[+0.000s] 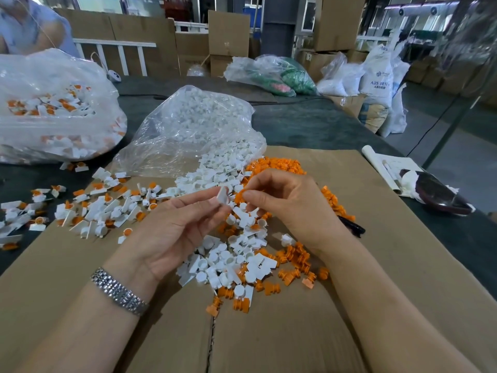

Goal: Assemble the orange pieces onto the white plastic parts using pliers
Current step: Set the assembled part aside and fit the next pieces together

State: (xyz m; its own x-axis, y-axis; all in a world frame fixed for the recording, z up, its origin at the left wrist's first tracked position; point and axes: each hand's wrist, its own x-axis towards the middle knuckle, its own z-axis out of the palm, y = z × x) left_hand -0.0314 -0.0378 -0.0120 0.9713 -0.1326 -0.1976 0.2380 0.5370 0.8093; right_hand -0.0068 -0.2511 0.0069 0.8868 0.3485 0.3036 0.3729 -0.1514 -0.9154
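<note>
Here, your cardboard sheet (349, 265) covers the grey tabletop (309, 125); bags and cartons crowd its far edge. Your left hand (172, 232) fingers pinch a white plastic part (222, 196), your right hand (293, 205) fingers an orange piece (240, 195).

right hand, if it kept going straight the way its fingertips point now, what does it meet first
Most likely the white plastic part pinched in the left hand. The right hand holds an orange piece aimed left at it, with only a small gap showing. Depth is hard to judge from this one view.
</note>
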